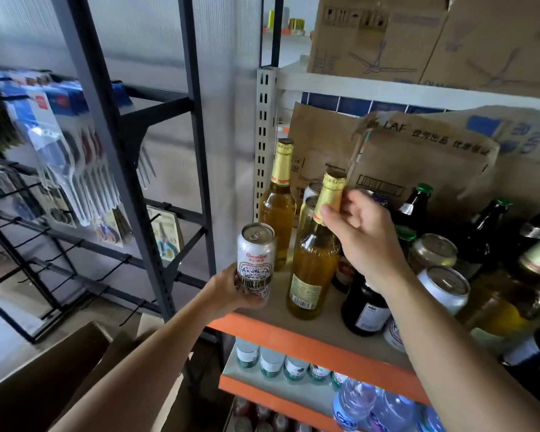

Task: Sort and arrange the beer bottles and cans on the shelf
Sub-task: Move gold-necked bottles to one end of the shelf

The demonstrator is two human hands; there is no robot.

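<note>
Gripping can (256,257) and bottle (313,266) near shelf (293,338) edge.

Patterned can (256,260) beside gold-foiled bottle (314,263)

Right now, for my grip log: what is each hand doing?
Left hand: holds the can.
Right hand: grips the bottle by its neck.

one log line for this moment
left hand: holds can at shelf front-left corner | right hand: grips front gold-foil bottle neck | bottle: upright on shelf
</note>
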